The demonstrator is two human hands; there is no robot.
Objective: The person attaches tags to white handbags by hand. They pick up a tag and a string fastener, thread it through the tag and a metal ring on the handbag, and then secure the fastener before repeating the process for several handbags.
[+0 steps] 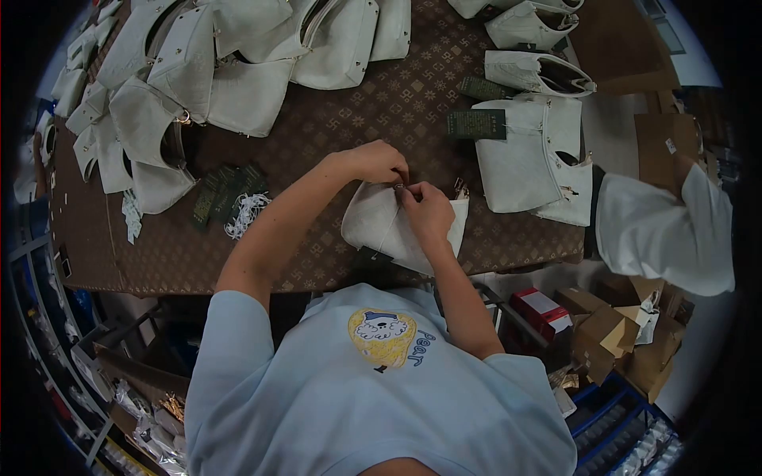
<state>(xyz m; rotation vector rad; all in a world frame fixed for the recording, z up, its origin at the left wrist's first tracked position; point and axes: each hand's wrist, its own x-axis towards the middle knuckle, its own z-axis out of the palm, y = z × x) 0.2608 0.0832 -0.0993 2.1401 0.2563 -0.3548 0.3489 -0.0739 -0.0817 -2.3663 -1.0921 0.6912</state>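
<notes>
A white handbag (373, 226) lies on the brown patterned tablecloth (317, 214), close to the table's front edge. My left hand (379, 163) is closed at the bag's upper edge, fingers curled down; what they pinch is too small to make out. Beside it, my right hand (429, 213) rests over the bag with thumb and fingertips closed on its top edge near a small metal fitting. A gold-coloured clasp (460, 189) shows at the bag's right end. From the lower side pokes a dark tag (371, 258).
Several white handbags (246, 91) crowd the back left; more bags (516, 155) line the right, one bearing a green tag (477, 124). Green tags (226, 190) and white strings (248, 214) lie left. A white-covered object (663, 230) and cardboard boxes (607, 341) are at right.
</notes>
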